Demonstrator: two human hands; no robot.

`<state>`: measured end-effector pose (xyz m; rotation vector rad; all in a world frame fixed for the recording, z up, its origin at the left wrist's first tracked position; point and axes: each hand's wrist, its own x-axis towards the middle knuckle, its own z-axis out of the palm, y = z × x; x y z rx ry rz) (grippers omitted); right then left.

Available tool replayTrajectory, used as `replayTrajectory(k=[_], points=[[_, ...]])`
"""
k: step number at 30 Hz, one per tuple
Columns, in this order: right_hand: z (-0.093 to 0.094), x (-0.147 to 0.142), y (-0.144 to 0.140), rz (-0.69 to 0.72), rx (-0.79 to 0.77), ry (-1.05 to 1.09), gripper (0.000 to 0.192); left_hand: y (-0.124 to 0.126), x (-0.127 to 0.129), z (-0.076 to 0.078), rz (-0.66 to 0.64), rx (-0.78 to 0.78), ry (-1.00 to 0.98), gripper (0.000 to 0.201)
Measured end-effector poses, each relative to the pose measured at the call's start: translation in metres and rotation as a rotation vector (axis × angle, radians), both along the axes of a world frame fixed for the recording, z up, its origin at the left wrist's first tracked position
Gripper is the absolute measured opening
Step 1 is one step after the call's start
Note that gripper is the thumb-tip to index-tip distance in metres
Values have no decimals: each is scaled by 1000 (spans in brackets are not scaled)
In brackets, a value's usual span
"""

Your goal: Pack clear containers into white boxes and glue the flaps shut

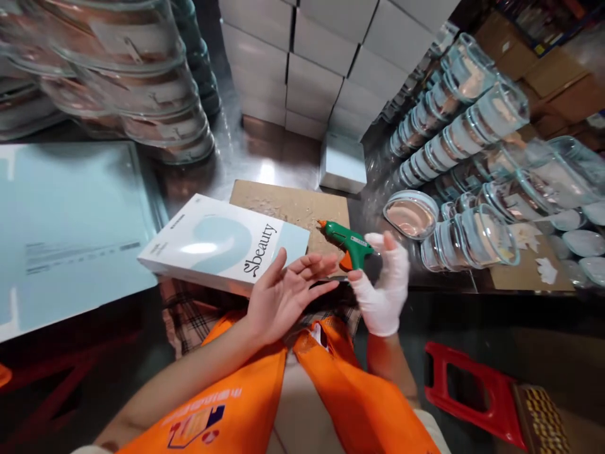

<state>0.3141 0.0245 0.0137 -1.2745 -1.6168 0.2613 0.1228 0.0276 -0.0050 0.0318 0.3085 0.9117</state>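
My right hand, in a white glove, grips the handle of a green glue gun with an orange trigger; its nozzle points left over a brown cardboard sheet. My bare left hand is open with fingers spread, palm up, just left of the gun and touching the near edge of a white and pale blue box printed "Sbeauty". That box lies tilted on the table edge, partly over the cardboard.
Stacks of clear round containers stand at the back left, rows of them on the right. White boxes are piled behind. Large pale blue sheets lie left. A red stool sits lower right.
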Motion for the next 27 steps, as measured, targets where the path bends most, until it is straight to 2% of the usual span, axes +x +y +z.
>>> replayTrajectory(k=[2,5,7,10,13,15,17,19,20,22,24,26,27], points=[[6,-19,11,161,17,-63,31,-2,1,-1,1,19,34,48],[13,-32,19,248,16,-59,5,-6,2,-2,61,86,173,46],[15,-35,19,265,36,-92,4,-8,3,-2,161,154,313,40],[18,-37,13,211,178,-283,10,-12,4,-1,283,258,460,33],[19,-38,12,114,295,-350,11,-14,4,-1,251,315,442,35],[18,-41,16,125,239,-255,6,-16,3,-3,198,342,428,40],[16,-44,22,167,104,-83,8,-17,0,-5,175,398,459,45],[15,-45,25,193,17,169,15,-17,-4,-8,227,505,572,43],[14,-42,25,182,24,306,19,-17,-7,-8,279,574,662,39],[12,-28,21,118,121,488,30,-16,-12,-9,395,721,874,32],[7,3,14,-6,211,473,39,-14,-17,-9,445,841,1059,30],[0,48,6,-160,108,259,38,-13,-21,-10,419,938,1169,31],[-4,73,2,-231,-57,86,34,-12,-23,-11,402,972,1201,32]])
